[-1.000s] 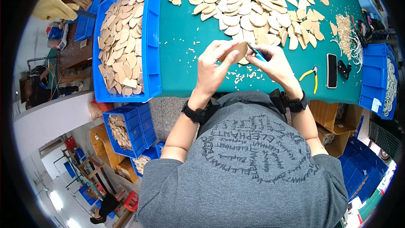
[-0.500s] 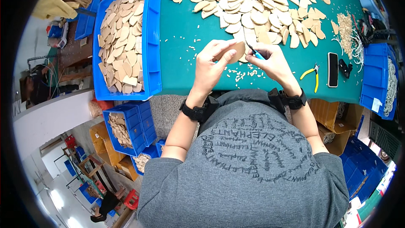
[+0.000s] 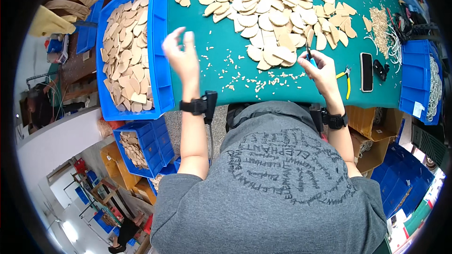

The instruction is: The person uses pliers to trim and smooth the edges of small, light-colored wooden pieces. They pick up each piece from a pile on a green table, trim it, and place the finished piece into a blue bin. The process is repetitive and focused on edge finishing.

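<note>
My left hand (image 3: pixel 182 56) is raised beside the right wall of the large blue bin (image 3: pixel 162 47), its fingers apart and nothing visible in them. That bin holds many flat tan pieces (image 3: pixel 126 59) with rounded edges. In my right hand (image 3: pixel 324 71) is a pair of blue-handled pliers (image 3: pixel 311 60), dark tips pointing away from me. Just beyond the tips lies the near edge of a big heap of similar tan pieces (image 3: pixel 278 17). Small pale scraps (image 3: pixel 261 83) are scattered on the green tabletop (image 3: pixel 212 82) between my hands.
To the right lie yellow-handled cutters (image 3: pixel 347 82), a phone (image 3: pixel 366 72) and a small black object (image 3: pixel 380 70). A pile of tan shavings (image 3: pixel 378 30) sits farther back. A blue bin of pale cords (image 3: pixel 416 82) stands at the right edge; another blue bin (image 3: pixel 153 146) stands lower left.
My left hand has swung left from the table's middle toward the blue bin, and the tan piece is gone from it. My right hand has shifted slightly right, still gripping the pliers.
</note>
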A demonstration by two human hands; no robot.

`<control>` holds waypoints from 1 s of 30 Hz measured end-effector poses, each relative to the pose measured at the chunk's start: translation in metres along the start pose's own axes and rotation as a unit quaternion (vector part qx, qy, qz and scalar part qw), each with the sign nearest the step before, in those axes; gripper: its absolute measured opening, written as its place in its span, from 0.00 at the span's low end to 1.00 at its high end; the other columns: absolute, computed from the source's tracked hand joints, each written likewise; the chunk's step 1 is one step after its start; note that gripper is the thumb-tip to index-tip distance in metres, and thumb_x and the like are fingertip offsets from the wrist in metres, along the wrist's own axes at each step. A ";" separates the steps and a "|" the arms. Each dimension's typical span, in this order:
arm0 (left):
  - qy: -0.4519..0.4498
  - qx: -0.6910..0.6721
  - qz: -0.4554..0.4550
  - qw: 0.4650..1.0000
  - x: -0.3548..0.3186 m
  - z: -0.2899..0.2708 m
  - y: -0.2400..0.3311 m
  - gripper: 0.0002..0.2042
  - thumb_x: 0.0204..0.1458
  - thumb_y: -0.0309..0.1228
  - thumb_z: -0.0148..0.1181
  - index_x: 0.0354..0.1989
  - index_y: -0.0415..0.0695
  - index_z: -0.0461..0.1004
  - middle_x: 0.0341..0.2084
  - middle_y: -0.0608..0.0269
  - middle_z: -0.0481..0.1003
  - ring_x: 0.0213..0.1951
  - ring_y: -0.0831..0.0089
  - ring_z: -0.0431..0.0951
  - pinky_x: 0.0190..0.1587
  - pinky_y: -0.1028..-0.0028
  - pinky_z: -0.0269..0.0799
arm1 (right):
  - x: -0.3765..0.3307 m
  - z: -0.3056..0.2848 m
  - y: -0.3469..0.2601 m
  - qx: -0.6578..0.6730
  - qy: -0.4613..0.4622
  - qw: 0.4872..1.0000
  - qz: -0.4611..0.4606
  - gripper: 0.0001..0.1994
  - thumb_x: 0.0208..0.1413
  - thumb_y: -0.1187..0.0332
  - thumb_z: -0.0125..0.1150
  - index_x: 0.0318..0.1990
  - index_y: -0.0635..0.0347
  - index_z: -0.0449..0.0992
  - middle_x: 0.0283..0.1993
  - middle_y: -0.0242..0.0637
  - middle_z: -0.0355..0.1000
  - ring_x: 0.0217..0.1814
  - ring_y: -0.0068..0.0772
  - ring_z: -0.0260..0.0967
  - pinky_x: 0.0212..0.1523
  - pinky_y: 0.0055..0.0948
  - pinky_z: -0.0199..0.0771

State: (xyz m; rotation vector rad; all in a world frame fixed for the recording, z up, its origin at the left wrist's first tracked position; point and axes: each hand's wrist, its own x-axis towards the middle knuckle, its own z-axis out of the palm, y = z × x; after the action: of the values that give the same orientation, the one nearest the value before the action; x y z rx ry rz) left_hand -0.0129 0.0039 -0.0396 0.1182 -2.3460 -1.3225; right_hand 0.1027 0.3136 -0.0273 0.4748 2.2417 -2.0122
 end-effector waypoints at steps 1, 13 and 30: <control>-0.112 0.061 0.024 0.992 -0.014 0.028 -0.005 0.16 0.51 0.41 0.62 0.43 0.44 0.76 0.41 0.58 0.71 0.44 0.65 0.69 0.43 0.67 0.69 | -0.003 0.001 -0.004 0.007 0.001 1.000 -0.009 0.08 0.51 0.68 0.65 0.34 0.63 0.77 0.25 0.19 0.66 0.26 0.08 0.56 0.26 0.13 0.53; -0.247 0.023 0.044 0.968 -0.100 0.106 0.008 0.17 0.49 0.38 0.63 0.39 0.36 0.74 0.41 0.51 0.76 0.33 0.63 0.78 0.37 0.69 0.73 | -0.007 -0.021 0.011 -0.040 -0.023 0.999 -0.010 0.09 0.50 0.66 0.65 0.32 0.63 0.76 0.23 0.24 0.67 0.24 0.11 0.58 0.25 0.16 0.58; -0.277 -0.677 -0.344 0.588 -0.105 0.083 0.112 0.26 0.60 0.42 0.35 0.64 0.42 0.55 0.48 0.52 0.69 0.53 0.62 0.69 0.51 0.58 0.71 | 0.007 -0.027 -0.016 -0.021 -0.172 0.984 -0.044 0.12 0.50 0.63 0.64 0.34 0.62 0.75 0.22 0.26 0.67 0.22 0.12 0.59 0.21 0.18 0.61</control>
State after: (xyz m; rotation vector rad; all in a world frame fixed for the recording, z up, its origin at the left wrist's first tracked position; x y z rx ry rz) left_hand 0.0620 0.1600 -0.0190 0.1314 -0.8286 -3.5291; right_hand 0.0955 0.3399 -0.0105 0.0178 2.1164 -1.9057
